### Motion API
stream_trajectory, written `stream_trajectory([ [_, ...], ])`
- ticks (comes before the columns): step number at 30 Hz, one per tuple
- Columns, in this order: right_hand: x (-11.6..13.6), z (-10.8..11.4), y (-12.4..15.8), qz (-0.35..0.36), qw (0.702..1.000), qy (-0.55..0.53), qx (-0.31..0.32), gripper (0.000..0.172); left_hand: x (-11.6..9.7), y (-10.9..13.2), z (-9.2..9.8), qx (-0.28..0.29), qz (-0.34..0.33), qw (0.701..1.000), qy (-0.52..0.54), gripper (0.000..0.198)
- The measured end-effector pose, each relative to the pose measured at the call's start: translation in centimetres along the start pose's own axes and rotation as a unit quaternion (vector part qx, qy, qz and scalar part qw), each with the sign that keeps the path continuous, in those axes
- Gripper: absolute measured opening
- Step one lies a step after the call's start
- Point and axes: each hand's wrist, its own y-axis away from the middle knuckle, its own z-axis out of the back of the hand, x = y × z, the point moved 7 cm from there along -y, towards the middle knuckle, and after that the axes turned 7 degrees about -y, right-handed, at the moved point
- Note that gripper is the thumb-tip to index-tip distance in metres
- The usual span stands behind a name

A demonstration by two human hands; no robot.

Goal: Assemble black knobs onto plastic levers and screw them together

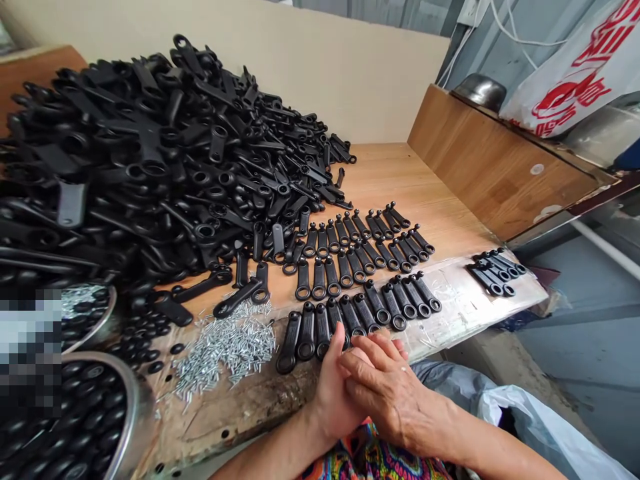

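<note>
Down at the front edge of my wooden bench [225, 427], my right hand [385, 393] lies over my left hand [333, 393], fingers pressed together, pinching nothing, right up against the nearest row of black plastic levers [323, 331]. Loose silver pins [225, 347] sit to the left, big black heap [150, 153] behind.

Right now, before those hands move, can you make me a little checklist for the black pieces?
Hands empty: ok, the left hand and right hand show nothing held.
Fingers clear of the front row of black ring-ended handles: cannot tell, they overlap it from this view.
All handles in rows: not ok, a big heap lies beside them.
Silver pins apart from the rows: ok.
</note>
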Motion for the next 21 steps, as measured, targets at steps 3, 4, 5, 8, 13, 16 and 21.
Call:
stream_trajectory([
  [3,-0.6,0.2,-0.1,-0.025,0.998,-0.02,-0.048,0.023,-0.2,-0.6,0.0,-0.013,0.002,1.0,-0.001,0.062],
  [4,-0.7,0.3,-0.2,-0.032,0.997,-0.023,-0.063,0.026,-0.2,-0.8,0.1,-0.018,0.007,1.0,-0.002,0.063],
  [5,-0.8,0.3,-0.2,-0.033,0.997,-0.024,-0.073,0.028,-0.2,-0.9,0.2,-0.024,0.013,1.0,-0.002,0.064],
  [8,-0.4,0.5,-0.4,0.009,0.997,-0.025,-0.069,0.023,-0.4,-1.2,0.3,-0.041,0.025,0.999,0.003,0.064],
  [13,-3.0,4.3,0.4,0.039,0.988,-0.078,-0.129,0.021,-1.7,-1.5,-1.1,0.017,0.022,1.0,-0.013,0.064],
  [16,-8.6,7.7,2.0,-0.048,0.954,-0.12,-0.269,0.02,-2.7,-1.6,-1.0,0.02,-0.011,0.999,-0.032,0.062],
  [21,-17.6,7.3,3.6,-0.194,0.917,-0.126,-0.326,0.013,-4.4,-1.1,-0.5,0.017,-0.065,0.997,-0.041,0.07],
])
